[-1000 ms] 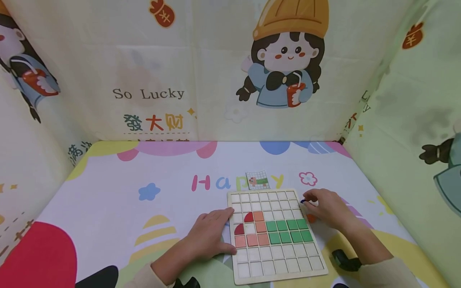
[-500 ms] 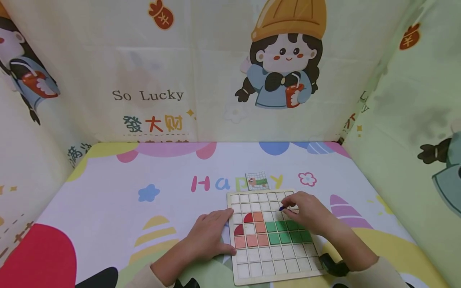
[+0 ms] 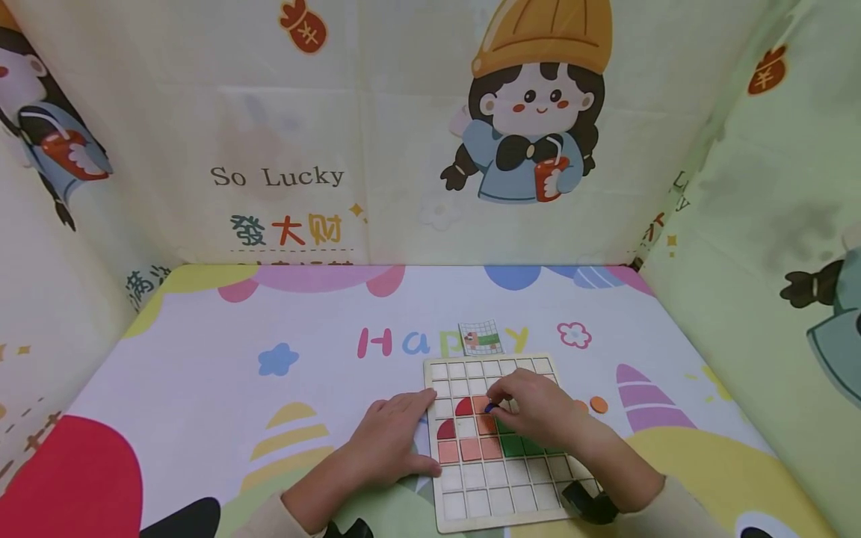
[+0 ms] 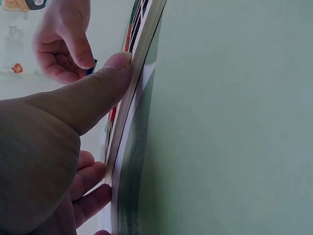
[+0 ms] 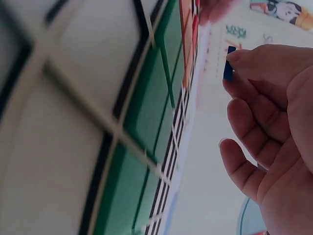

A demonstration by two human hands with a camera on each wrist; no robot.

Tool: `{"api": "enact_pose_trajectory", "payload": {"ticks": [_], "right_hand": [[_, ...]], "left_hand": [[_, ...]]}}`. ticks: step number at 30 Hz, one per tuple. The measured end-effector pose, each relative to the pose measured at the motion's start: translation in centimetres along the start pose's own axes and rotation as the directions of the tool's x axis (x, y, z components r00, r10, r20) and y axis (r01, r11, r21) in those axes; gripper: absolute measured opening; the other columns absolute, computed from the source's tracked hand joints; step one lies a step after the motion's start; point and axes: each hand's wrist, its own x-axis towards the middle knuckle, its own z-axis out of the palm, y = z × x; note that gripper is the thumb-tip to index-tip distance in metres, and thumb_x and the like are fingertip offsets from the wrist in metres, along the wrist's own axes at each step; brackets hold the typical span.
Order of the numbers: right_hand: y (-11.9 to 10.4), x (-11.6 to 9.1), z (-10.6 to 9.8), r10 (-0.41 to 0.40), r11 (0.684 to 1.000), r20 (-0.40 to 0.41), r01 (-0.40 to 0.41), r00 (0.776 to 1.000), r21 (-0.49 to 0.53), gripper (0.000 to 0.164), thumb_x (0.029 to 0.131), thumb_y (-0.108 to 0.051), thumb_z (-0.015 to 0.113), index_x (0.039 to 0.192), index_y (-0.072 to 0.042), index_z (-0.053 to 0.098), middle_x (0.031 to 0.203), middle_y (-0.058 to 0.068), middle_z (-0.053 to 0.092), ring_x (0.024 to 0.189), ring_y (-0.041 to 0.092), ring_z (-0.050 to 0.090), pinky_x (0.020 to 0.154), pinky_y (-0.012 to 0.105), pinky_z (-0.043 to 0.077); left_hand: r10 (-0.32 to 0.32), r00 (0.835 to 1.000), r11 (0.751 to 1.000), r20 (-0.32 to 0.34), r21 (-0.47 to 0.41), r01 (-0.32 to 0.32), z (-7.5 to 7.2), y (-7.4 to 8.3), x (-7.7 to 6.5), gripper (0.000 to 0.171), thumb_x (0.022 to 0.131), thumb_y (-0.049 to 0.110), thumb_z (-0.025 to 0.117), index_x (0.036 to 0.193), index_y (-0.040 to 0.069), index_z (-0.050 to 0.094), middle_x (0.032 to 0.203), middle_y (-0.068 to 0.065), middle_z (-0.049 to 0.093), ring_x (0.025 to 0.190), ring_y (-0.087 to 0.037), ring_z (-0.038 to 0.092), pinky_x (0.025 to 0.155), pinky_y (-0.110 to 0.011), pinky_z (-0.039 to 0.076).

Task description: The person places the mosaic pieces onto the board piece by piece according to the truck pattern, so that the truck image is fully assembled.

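Note:
A pale wooden grid board [image 3: 525, 517] lies on the table. My left hand [image 3: 389, 439] rests along its left edge, fingers extended, with the thumb on the rim in the left wrist view. Between thumb and forefinger my right hand [image 3: 541, 407] pinches a small dark blue piece [image 5: 229, 63], held above the board near the orange-pink squares. Two red quarter-round pieces [image 3: 464, 406], several orange-pink squares [image 3: 471, 450] and green squares [image 3: 513, 446] fill cells in the middle rows. The right hand covers part of the green ones.
Behind the board lies a small pattern card [image 3: 480, 338] showing a coloured grid picture. To the right of the board sit an orange disc [image 3: 598, 404] and another, partly hidden by the right arm. Printed cloth walls [image 3: 403, 134] enclose the table at the back and sides.
My right hand has carried the dark blue piece leftward from beside the board's right edge to over its coloured squares. The orange discs have come into sight. The left hand stays put.

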Motion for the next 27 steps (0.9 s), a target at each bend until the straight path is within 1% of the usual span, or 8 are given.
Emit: {"api": "enact_pose_trajectory", "payload": {"ticks": [5, 7, 11, 15, 21, 27], "right_hand": [[-0.9, 0.7, 0.8, 0.011, 1.000, 0.056, -0.010, 0.998, -0.006, 0.011, 0.088, -0.017, 0.077, 0.098, -0.016, 0.073, 0.092, -0.011, 0.063, 0.089, 0.010, 0.057, 0.081, 0.034, 0.052], [-1.2, 1.0, 1.0, 0.001, 1.000, 0.077, 0.000, 0.997, -0.018, 0.012, 0.088, -0.017, 0.077, 0.099, -0.014, 0.073, 0.091, -0.010, 0.063, 0.087, 0.010, 0.056, 0.080, 0.033, 0.052], [-1.6, 1.4, 1.5, -0.046, 0.998, 0.090, 0.051, 0.995, -0.046, 0.014, 0.088, -0.017, 0.077, 0.100, -0.013, 0.073, 0.090, -0.008, 0.063, 0.084, 0.010, 0.055, 0.077, 0.030, 0.051], [-2.0, 1.6, 1.8, -0.089, 0.995, 0.104, 0.094, 0.991, -0.044, 0.014, 0.088, -0.016, 0.076, 0.101, -0.013, 0.074, 0.092, -0.008, 0.067, 0.086, 0.011, 0.058, 0.080, 0.031, 0.051], [-2.2, 1.9, 2.0, -0.104, 0.992, 0.162, 0.115, 0.981, -0.059, 0.012, 0.088, -0.014, 0.075, 0.100, -0.012, 0.075, 0.091, -0.008, 0.069, 0.084, 0.010, 0.061, 0.082, 0.031, 0.052], [-2.3, 2.0, 2.2, -0.106, 0.989, 0.164, 0.122, 0.981, -0.089, 0.012, 0.087, -0.015, 0.076, 0.099, -0.013, 0.076, 0.090, -0.008, 0.069, 0.084, 0.010, 0.062, 0.083, 0.032, 0.052]], "left_hand": [[-0.006, 1.000, 1.000, 0.001, 0.002, 0.006, 0.0, -0.1, 0.0, 0.099, 0.073, 0.057, 0.083, 0.150, 0.011, 0.041, 0.147, -0.005, 0.049, 0.135, -0.025, 0.042, 0.103, -0.053, 0.035], [-0.005, 1.000, 1.000, 0.001, 0.004, 0.005, 0.0, -0.1, 0.0, 0.099, 0.073, 0.057, 0.083, 0.150, 0.011, 0.041, 0.147, -0.005, 0.049, 0.135, -0.025, 0.043, 0.104, -0.053, 0.035], [-0.002, 1.000, 1.000, 0.002, 0.011, 0.002, 0.0, -0.1, 0.0, 0.099, 0.074, 0.057, 0.083, 0.150, 0.011, 0.041, 0.147, -0.005, 0.049, 0.135, -0.024, 0.042, 0.104, -0.053, 0.036], [0.006, 1.000, 1.000, 0.001, 0.012, -0.006, -0.1, -0.1, 0.0, 0.098, 0.075, 0.056, 0.082, 0.150, 0.010, 0.040, 0.148, -0.005, 0.048, 0.135, -0.024, 0.042, 0.103, -0.053, 0.036], [0.003, 1.000, 1.000, 0.007, 0.000, -0.003, -0.1, 0.0, 0.0, 0.099, 0.074, 0.057, 0.082, 0.150, 0.011, 0.040, 0.148, -0.005, 0.048, 0.136, -0.025, 0.042, 0.103, -0.053, 0.035], [-0.001, 1.000, 1.000, 0.009, 0.011, 0.001, -0.1, -0.1, 0.1, 0.099, 0.074, 0.057, 0.083, 0.150, 0.011, 0.040, 0.148, -0.005, 0.048, 0.136, -0.025, 0.042, 0.103, -0.053, 0.036]]}}
